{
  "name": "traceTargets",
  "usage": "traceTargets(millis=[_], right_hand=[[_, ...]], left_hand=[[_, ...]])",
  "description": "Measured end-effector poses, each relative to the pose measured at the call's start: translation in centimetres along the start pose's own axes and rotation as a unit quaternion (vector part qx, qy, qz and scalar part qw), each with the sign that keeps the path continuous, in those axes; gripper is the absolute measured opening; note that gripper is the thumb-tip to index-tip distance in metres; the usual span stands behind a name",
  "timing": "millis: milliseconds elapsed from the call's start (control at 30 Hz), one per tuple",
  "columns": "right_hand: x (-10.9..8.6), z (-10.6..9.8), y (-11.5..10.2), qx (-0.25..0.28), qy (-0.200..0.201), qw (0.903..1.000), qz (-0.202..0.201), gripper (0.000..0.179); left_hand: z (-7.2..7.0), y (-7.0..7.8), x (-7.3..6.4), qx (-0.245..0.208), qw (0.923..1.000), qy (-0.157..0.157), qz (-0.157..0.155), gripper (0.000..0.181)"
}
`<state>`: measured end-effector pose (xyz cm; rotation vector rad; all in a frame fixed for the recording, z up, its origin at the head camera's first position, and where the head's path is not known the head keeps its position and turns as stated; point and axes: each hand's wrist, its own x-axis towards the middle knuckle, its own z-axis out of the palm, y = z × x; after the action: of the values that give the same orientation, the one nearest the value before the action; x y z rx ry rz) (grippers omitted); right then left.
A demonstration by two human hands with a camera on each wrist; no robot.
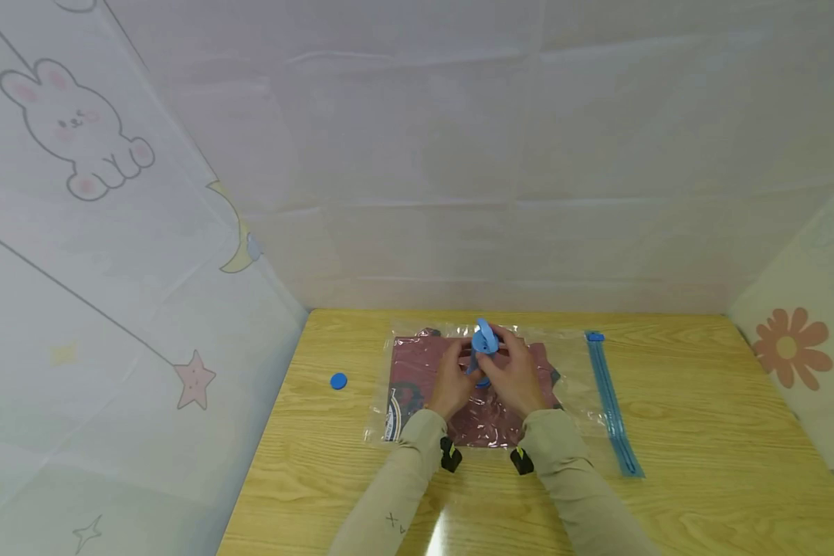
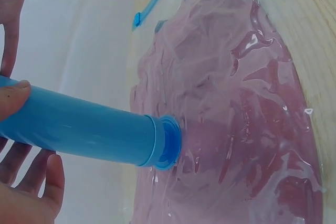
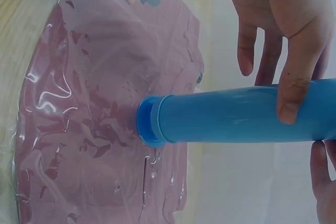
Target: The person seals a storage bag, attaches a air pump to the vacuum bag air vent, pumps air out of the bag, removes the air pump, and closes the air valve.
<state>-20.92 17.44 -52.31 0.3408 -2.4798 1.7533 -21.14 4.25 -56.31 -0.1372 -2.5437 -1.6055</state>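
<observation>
A blue hand pump [image 1: 485, 342] stands upright with its lower rim on the valve [image 2: 172, 142] of a clear vacuum storage bag [image 1: 577, 378]. Folded inside the bag is a dark pink cloth item [image 1: 424, 363], wrinkled under the plastic. My left hand [image 1: 452, 382] grips the pump's tube from the left, its thumb [image 3: 290, 109] lying along the side. From the right, my right hand [image 1: 517, 378] holds the upper part of the tube, just under the looped handle. The pump partly hides the fingers behind it.
To the left on the wooden table [image 1: 285, 463] lies a round blue cap [image 1: 338, 381]. A blue zip strip [image 1: 613, 405] with a slider [image 1: 595, 337] closes the bag's right end. Fabric walls [image 1: 459, 193] stand behind and at both sides.
</observation>
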Motion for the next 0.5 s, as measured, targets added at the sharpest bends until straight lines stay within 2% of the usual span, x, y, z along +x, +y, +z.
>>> traceTargets(millis=[133,300,433,500], right_hand=[[-0.2,-0.1,0.0,-0.013,0.000,0.9999,-0.003,0.058],[-0.3,-0.4,0.3,0.005,-0.004,0.9999,-0.014,0.057],[-0.4,-0.9,1.1,0.029,-0.015,0.9994,-0.013,0.056],[-0.4,-1.3,1.4,0.038,-0.012,0.9992,-0.002,0.051]], left_hand=[[0.0,0.1,-0.1,-0.001,1.0000,0.003,0.000,0.048],[0.1,0.0,-0.2,0.008,0.9999,0.007,0.011,0.048],[0.1,-0.3,-0.2,0.013,0.9992,0.014,0.036,0.048],[0.1,-0.3,-0.2,0.032,0.9978,0.014,0.056,0.049]])
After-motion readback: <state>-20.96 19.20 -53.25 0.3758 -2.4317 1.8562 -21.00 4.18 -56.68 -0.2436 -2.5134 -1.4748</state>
